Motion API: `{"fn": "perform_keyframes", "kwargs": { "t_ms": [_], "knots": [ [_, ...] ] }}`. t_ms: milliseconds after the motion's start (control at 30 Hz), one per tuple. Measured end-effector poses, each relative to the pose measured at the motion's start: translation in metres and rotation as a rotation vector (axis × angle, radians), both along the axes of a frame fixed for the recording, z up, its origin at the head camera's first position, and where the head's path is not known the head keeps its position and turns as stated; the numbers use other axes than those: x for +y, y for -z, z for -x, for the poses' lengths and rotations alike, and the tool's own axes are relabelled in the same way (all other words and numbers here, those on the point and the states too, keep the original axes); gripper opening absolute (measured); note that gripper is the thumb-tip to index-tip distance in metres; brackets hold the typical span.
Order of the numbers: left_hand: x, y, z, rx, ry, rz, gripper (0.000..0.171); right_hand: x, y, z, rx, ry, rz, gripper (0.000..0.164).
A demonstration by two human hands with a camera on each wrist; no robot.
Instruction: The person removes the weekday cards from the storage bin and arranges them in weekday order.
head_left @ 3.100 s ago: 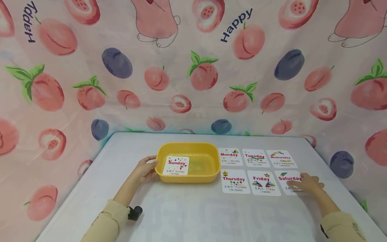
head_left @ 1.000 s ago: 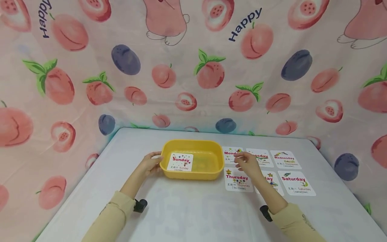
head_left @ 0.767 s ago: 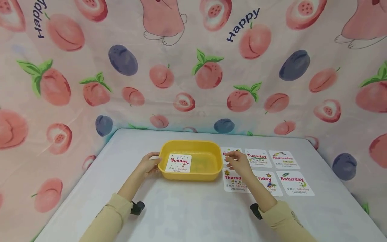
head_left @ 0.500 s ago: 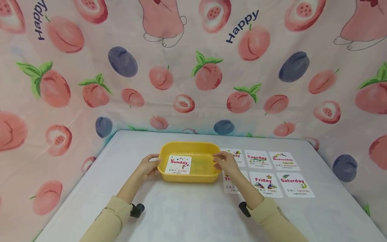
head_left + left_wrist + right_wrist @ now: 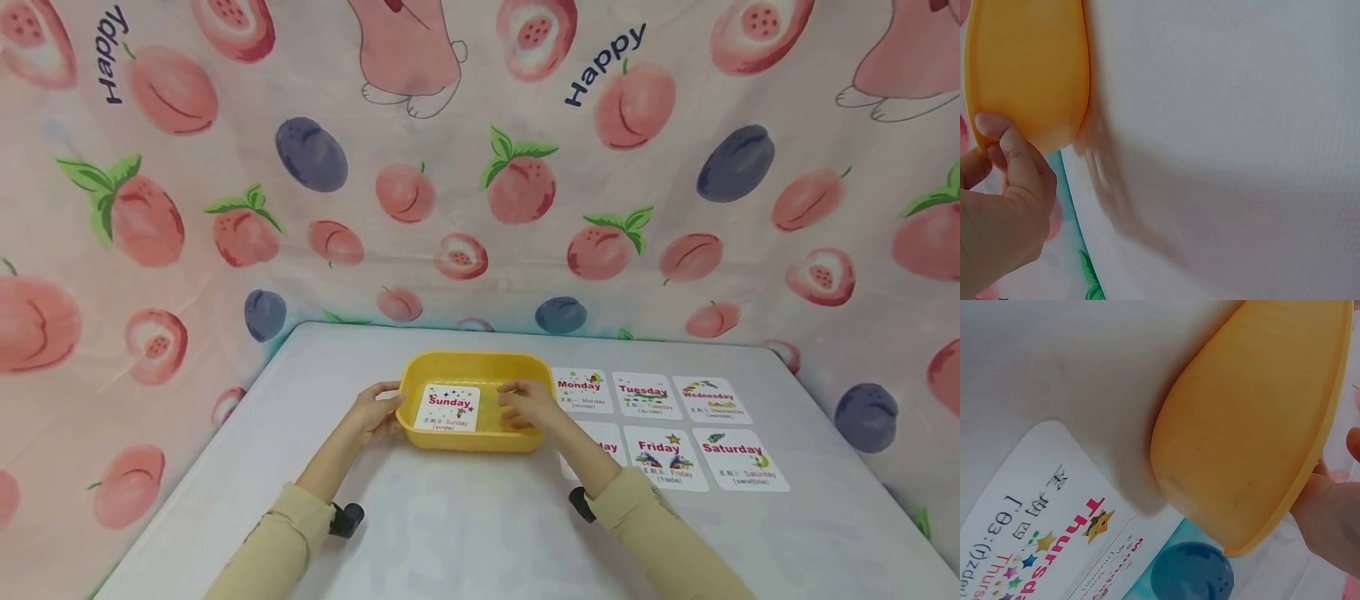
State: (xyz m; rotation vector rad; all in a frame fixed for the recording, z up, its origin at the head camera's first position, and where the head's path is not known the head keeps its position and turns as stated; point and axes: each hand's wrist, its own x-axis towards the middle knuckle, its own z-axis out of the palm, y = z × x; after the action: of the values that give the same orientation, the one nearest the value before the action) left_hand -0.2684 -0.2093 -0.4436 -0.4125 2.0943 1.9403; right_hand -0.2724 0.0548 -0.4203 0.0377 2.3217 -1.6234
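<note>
A yellow plastic basin (image 5: 472, 442) stands on the table with a white Sunday card (image 5: 448, 408) lying in its left half. My left hand (image 5: 373, 410) holds its left end; in the left wrist view, thumb and fingers of that hand (image 5: 1010, 206) pinch the rim of the basin (image 5: 1029, 56). Over the basin's right half is my right hand (image 5: 534, 406), fingers loosely bent, no card visible in them. In the right wrist view this hand (image 5: 1332, 519) is partly hidden behind the basin wall (image 5: 1241, 437).
Right of the basin lie several weekday cards in two rows: Monday (image 5: 579, 390), Tuesday (image 5: 647, 395) and Wednesday (image 5: 711, 400) behind, Friday (image 5: 665, 458) and Saturday (image 5: 740, 460) in front. My right forearm partly covers the Thursday card (image 5: 611, 446). A fruit-print cloth (image 5: 495, 275) hangs behind the table.
My right hand has moved left from the Saturday card, across the other cards, to over the basin. The left hand stays on the basin's rim, and the cards lie as before.
</note>
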Motion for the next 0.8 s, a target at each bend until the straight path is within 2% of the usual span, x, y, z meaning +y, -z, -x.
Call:
{"fn": "perform_keyframes", "kwargs": {
  "t_ms": [367,567,800],
  "knots": [
    [0.001,0.001,0.002,-0.024,-0.018,0.002,0.042,-0.013,0.001,0.010,-0.183,0.003,0.063,0.038],
    [0.001,0.001,0.002,-0.040,-0.025,0.006,0.042,-0.017,0.007,0.012,-0.279,0.045,0.092,0.046],
    [0.001,-0.001,0.001,-0.044,-0.034,0.008,0.043,-0.025,0.009,0.017,-0.322,0.104,0.167,0.047]
  ]
}}
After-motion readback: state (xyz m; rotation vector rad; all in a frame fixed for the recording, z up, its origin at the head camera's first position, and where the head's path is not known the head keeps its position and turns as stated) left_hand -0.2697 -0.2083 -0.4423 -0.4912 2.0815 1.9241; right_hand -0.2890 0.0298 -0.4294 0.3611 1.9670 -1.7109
